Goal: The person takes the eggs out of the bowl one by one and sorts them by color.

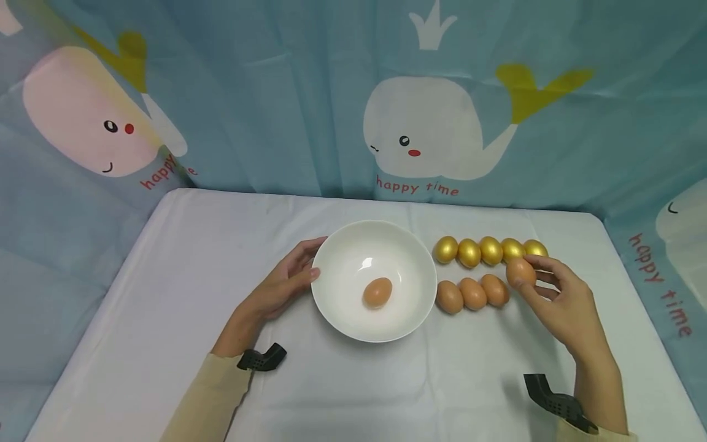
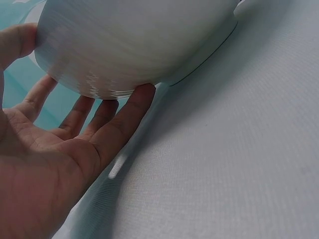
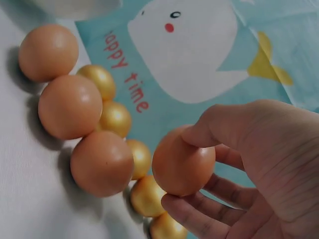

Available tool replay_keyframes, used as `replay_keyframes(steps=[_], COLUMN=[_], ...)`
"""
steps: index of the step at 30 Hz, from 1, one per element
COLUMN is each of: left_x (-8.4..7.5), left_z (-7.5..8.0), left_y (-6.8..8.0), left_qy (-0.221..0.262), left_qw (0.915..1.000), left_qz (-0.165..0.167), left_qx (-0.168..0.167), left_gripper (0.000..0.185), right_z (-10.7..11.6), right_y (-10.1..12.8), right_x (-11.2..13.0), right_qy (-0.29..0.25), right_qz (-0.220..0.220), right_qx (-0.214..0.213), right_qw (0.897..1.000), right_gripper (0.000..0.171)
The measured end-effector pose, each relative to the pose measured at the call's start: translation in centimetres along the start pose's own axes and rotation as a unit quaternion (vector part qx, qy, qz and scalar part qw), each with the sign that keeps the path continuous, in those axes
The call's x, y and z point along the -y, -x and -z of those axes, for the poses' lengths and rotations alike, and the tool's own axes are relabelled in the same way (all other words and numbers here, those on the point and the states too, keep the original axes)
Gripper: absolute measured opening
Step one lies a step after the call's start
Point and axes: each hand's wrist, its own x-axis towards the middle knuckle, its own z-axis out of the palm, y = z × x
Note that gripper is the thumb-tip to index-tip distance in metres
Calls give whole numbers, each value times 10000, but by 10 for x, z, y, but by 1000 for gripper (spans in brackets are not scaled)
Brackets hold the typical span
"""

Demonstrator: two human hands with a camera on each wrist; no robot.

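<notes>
A white bowl point(image 1: 342, 319) stands on the table with one brown egg point(image 1: 378, 293) inside. My left hand point(image 1: 284, 282) holds the bowl's left side, thumb at the rim and fingertips against the outer wall, as the left wrist view shows. On the right, my right hand point(image 1: 563, 301) pinches another brown egg point(image 3: 182, 162) between thumb and fingers, raised off the cloth. Three brown eggs point(image 1: 472, 294) lie in a row between the bowl and that hand. Behind them runs a row of several gold eggs point(image 1: 491, 251); the held egg partly overlaps their right end in the head view.
White cloth point(image 1: 221, 245) covers the table. A blue curtain point(image 1: 265, 123) printed with whales hangs along the table's back edge and sides. A black strap mount point(image 1: 262, 358) sits on the left wrist, and another black mount point(image 1: 558, 402) on the right.
</notes>
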Motion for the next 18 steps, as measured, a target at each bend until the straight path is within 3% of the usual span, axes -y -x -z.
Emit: replay_keyframes(steps=[11,18], left_x=[0,-2], left_z=[-1,0], left_y=[-5,-3], left_qy=[11,17], left_qw=[9999,10000], left_qz=[115,87], left_qx=[-38,-37], left_gripper=[62,63], right_z=[5,2], right_y=[-2,-6], right_x=[-14,-23], right_qy=[136,257], right_qz=[-559,-633], right_qx=[327,574], right_qw=[9978,9960], right_gripper=[52,56])
